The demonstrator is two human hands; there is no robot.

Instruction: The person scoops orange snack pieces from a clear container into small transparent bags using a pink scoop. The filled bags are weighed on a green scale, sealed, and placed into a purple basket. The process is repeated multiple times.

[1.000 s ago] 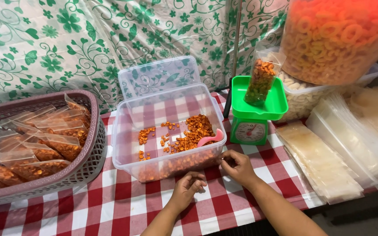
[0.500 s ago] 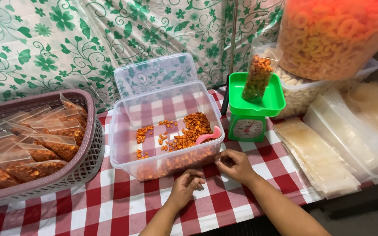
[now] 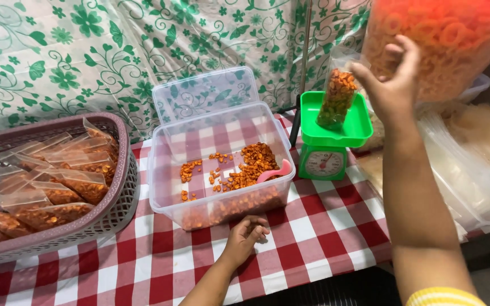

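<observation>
From the head view, the right hand [image 3: 391,85] is raised with its fingers spread loosely open, thumb up and fingertips at the top of a narrow clear bag of orange snacks [image 3: 336,97]; whether it actually pinches the bag's plastic edge or only touches it I cannot tell. The bag stands upright just left of that hand, on the green tray of a small kitchen scale [image 3: 331,136], whose dial sits below the hand's wrist. Behind the hand rises a large clear sack of orange ring snacks [image 3: 455,39], and below the forearm lie stacks of empty clear plastic bags [image 3: 472,164]. The left hand [image 3: 246,233] rests on the red-and-white checked tablecloth [image 3: 313,232], fingers curled loosely inward, holding nothing. Just above it, nearly touching its knuckles, stands a clear plastic tub [image 3: 219,164] with orange snacks scattered across its bottom and a pink scoop [image 3: 273,171] lying in them; the tub's lid [image 3: 205,93] leans behind it. Well to the left of that hand sits a mauve basket [image 3: 114,187] filled with packed snack bags.
</observation>
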